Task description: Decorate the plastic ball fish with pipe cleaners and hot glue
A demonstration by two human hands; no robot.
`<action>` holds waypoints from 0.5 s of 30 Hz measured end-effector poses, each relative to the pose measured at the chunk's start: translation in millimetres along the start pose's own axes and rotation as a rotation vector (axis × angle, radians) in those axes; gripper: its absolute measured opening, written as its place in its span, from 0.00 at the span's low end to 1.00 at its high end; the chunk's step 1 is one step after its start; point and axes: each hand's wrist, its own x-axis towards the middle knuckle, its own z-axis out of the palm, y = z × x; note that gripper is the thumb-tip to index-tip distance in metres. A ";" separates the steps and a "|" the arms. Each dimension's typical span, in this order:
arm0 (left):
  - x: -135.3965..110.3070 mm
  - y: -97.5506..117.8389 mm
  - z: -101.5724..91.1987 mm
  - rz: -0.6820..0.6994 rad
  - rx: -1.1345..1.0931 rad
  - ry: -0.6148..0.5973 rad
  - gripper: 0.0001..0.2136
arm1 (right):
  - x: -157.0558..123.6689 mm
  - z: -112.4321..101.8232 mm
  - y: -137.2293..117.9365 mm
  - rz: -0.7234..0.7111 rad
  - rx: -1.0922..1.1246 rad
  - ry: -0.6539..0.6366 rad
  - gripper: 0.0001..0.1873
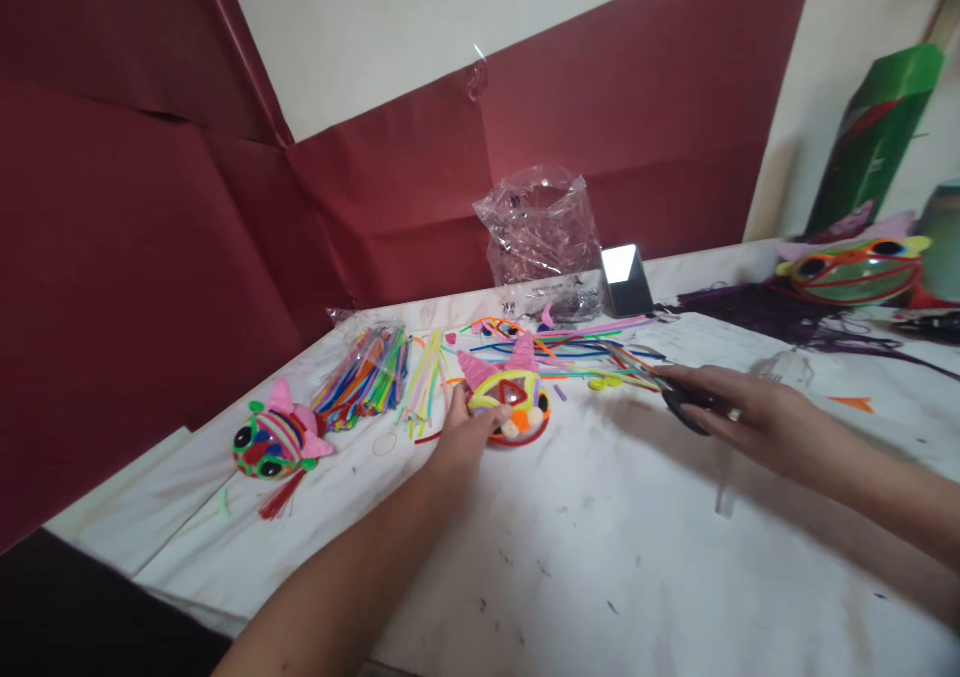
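My left hand (pixel 466 437) grips the left side of a colourful animal-face craft (pixel 511 393) with pink ears, yellow and red outlines and a clear dome-like base. Its thumb lies across the front near an orange piece. To the right, my right hand (pixel 754 412) is closed around the dark handles of a pair of scissors (pixel 684 409), whose blades point left over loose pipe cleaners (pixel 577 349). Small yellow-green pieces (pixel 604 382) lie just left of the blades. Motion blur softens the finer details.
A finished-looking animal-face craft (pixel 274 439) with a red tassel sits at left, beside bundled pipe cleaners (pixel 367 377). Behind stand a clear plastic bag (pixel 540 227) and a phone (pixel 627 282). Another animal face (pixel 855 272) with dark purple strands (pixel 739 309) is at right.
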 end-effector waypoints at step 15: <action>-16.2 -3.2 9.9 0.120 0.285 -0.020 0.40 | -16.3 8.7 -35.2 -0.460 -0.135 0.039 0.19</action>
